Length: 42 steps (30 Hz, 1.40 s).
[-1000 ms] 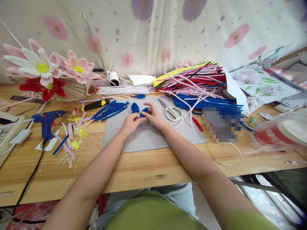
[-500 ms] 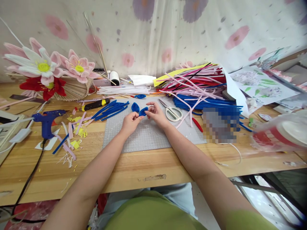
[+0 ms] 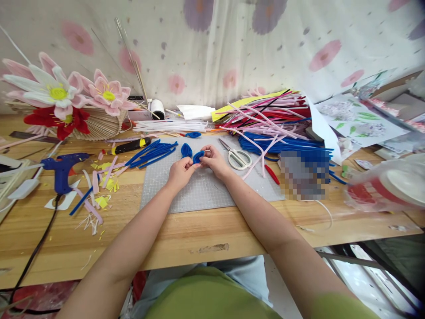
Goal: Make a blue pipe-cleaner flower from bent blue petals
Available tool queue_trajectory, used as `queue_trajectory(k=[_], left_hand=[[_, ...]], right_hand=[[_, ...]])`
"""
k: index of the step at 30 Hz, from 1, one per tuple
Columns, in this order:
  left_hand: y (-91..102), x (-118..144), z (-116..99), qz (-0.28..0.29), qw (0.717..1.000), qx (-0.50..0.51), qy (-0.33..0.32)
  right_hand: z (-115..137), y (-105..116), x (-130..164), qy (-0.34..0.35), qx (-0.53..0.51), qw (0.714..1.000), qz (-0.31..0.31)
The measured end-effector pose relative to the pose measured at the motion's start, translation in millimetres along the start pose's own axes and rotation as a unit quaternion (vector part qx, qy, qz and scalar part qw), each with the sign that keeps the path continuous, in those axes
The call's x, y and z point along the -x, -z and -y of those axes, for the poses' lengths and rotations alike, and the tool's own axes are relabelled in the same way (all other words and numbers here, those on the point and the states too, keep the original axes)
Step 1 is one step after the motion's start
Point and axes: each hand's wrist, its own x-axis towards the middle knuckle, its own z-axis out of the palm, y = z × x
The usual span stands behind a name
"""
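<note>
While the left hand [image 3: 181,174] and right hand [image 3: 215,163] pinch it between nearly closed fingers [image 3: 208,153], a fuzzy, curved blue loop [image 3: 198,156], partly hidden, is held over the gridded grey mat [image 3: 202,190]. On the mat's far half lie a leaf-shaped blue piece [image 3: 186,151] and white-handled scissors [image 3: 231,152], while off its right side any lettering on the bagged red-and-white cup [image 3: 392,186] is too blurred to read.

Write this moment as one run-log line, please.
left hand: pinching lower end of curled blue fuzzy loop | right hand: holding same loop | white-handled metal scissors: lying on grey gridded mat
</note>
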Motion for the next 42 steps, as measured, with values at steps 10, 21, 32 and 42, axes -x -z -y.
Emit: queue_trajectory(k=[10,21,32,42], left_hand=[[1.4,-1,2,0.009,1.000,0.014,0.022],[1.6,-1,0,-0.006,1.000,0.003,0.016],[2.6,-1,1,-0.012,0.999,0.019,0.027],[29.2,-14,24,-0.107,0.990,-0.021,0.084]], right_hand=[[0,-1,2,0.015,0.031,0.999,0.001],[-1,-3,1,0.029,0.024,0.999,-0.016],[-4,-2,0,0.026,0.061,0.998,-0.013],[-9,18,-20,0.048,0.213,0.968,-0.126]])
